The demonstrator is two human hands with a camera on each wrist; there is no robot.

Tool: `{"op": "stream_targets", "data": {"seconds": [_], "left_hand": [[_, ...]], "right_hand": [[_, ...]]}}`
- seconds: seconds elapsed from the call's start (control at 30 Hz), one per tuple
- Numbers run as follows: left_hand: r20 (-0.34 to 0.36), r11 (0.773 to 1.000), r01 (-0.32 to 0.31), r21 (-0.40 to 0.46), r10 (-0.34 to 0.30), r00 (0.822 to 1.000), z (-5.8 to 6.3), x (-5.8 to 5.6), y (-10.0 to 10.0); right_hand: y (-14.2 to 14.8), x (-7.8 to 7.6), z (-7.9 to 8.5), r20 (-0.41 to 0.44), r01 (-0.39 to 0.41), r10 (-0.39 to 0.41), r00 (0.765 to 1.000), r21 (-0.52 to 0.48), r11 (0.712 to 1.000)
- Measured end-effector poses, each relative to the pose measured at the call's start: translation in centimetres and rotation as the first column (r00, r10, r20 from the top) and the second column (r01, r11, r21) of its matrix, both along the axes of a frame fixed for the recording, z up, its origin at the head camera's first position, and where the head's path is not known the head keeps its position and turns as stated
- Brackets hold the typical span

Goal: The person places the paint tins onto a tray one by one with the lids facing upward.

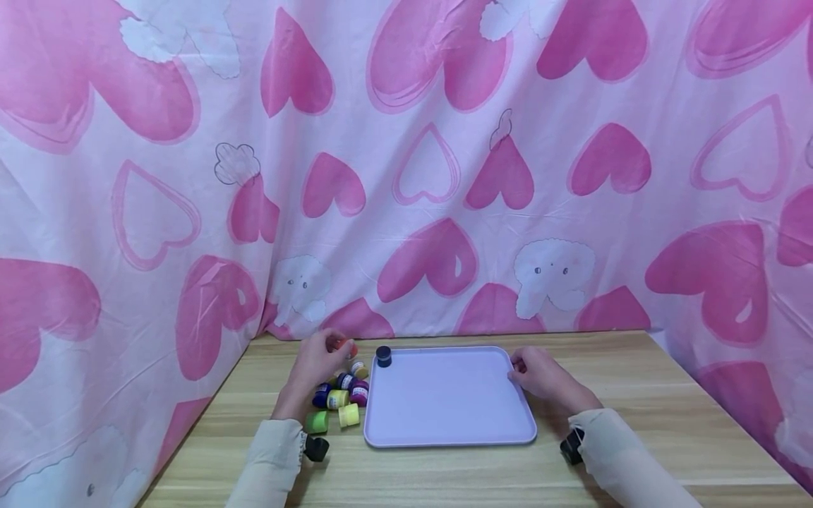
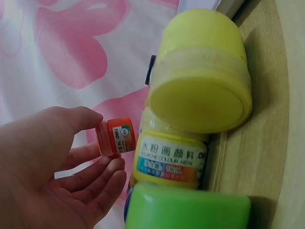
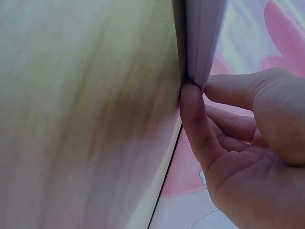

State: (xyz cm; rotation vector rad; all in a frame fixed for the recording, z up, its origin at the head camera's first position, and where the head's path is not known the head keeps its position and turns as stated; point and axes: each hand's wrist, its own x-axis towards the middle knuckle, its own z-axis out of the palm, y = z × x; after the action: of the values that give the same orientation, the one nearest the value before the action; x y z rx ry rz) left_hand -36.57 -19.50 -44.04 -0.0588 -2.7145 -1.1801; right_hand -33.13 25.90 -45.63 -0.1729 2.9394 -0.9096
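My left hand [image 1: 316, 358] pinches a small orange-red paint jar [image 2: 116, 137] between thumb and fingers, at the far end of a cluster of paint jars. Its label faces the left wrist camera. Nearest that camera are a pale yellow jar [image 2: 200, 71], a yellow gouache jar [image 2: 167, 160] and a green jar [image 2: 188, 207]. A lilac tray [image 1: 447, 402] lies right of the cluster, with a black-capped jar [image 1: 384, 356] upright in its far left corner. On the tray's right rim, my right hand [image 1: 545, 375] grips the edge between thumb and index finger.
Left of the tray, more jars lie close together, among them a magenta jar [image 1: 359, 393] and a dark blue jar [image 1: 321, 396]. Everything rests on a wooden table [image 1: 432, 476]. A pink heart-patterned curtain [image 1: 419, 261] hangs behind and along both sides.
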Motion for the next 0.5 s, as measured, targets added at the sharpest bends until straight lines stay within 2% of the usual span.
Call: {"op": "stream_targets", "data": {"seconds": [0.23, 0.5], "left_hand": [[-0.045, 0.999, 0.021, -0.044, -0.023, 0.999, 0.3, 0.1, 0.8], [-0.100, 0.997, 0.062, -0.042, -0.066, 0.993, 0.4, -0.1, 1.7]], "right_hand": [[-0.1, -0.1, 0.0, 0.009, 0.009, -0.009, 1.000, 0.005, 1.000], [0.0, -0.1, 0.0, 0.014, 0.003, -0.003, 1.000, 0.012, 1.000]]}}
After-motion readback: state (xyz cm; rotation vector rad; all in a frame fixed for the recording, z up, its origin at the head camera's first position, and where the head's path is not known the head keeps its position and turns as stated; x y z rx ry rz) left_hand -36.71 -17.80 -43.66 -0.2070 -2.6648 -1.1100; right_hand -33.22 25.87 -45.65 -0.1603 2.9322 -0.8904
